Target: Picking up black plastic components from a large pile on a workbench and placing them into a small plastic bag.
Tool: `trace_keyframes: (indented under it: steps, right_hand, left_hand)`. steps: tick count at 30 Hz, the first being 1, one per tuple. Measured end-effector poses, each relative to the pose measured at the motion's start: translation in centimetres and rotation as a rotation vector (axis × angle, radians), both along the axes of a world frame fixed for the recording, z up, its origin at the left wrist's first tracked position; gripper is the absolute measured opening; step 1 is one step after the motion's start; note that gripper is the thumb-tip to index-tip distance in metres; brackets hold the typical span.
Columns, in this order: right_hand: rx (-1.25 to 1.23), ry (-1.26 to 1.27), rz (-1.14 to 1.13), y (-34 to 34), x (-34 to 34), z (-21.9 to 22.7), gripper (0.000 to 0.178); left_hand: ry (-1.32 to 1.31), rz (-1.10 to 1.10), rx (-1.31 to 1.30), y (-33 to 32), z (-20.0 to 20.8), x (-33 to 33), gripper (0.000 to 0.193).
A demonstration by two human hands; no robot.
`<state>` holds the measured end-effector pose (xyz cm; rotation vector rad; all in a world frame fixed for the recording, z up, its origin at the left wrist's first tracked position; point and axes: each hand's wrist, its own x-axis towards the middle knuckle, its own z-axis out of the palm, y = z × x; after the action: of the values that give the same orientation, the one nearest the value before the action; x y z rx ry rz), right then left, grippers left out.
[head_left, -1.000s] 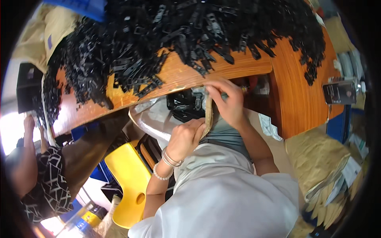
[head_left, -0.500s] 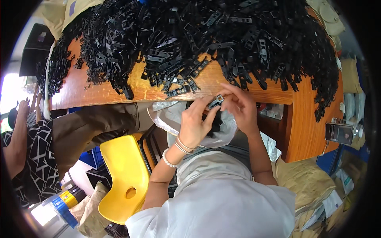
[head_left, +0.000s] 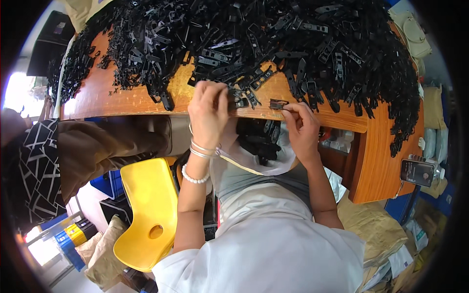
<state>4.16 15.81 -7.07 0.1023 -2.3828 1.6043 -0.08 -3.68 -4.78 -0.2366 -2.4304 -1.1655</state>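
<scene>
My right hand [head_left: 301, 128] is closed at the table's front edge, thumb and fingers pinching the end of a small black slotted part [head_left: 279, 104]. Farther left, my left hand [head_left: 209, 108] reaches over the edge with its fingers curled down beside a few loose black parts [head_left: 240, 101]. Its fingertips are bent together, and what they hold, if anything, is hidden. Beyond both hands lies a large heap of similar black parts [head_left: 224, 44]. Below them, on my lap, a whitish bag [head_left: 286, 163] gapes around more black pieces [head_left: 261, 141].
The wooden table [head_left: 381, 166] bends round on my right, where a phone [head_left: 417, 172] stands by its edge. To the left are a yellow chair [head_left: 149, 205] and a seated person in a patterned top [head_left: 39, 171]. Brown paper sacks [head_left: 373, 229] lie at lower right.
My hands have moved apart from the part they both held over the bag. My left hand went left to the heap's edge; my right is now at the table edge. The bag's contents show more.
</scene>
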Motion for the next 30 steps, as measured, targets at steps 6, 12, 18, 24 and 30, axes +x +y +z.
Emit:
trace_keyframes:
  steps: [6,12,18,24,30]
  right_hand:
    - [0.19,0.047,0.025,-0.2,0.0,-0.1,0.005]
    - [0.201,0.075,0.038,0.1,0.3,-0.5,0.004]
    - [0.169,0.054,0.022,-0.1,0.1,-0.6,0.004]
    - [0.133,0.038,0.027,0.0,0.1,-0.8,0.005]
    - [0.118,0.039,0.015,0.0,0.4,-0.8,0.006]
  left_hand:
    - [0.095,0.083,-0.135,-3.3,-0.3,-4.4,0.01]
    - [0.044,0.055,-0.145,-4.8,0.5,-5.9,0.009]
    - [-0.002,-0.065,-0.379,-4.9,0.7,-7.0,0.021]
    - [-0.073,-0.248,-0.522,-5.3,2.1,-8.0,0.009]
    - [0.109,-0.187,-0.328,-5.4,2.5,-6.3,0.011]
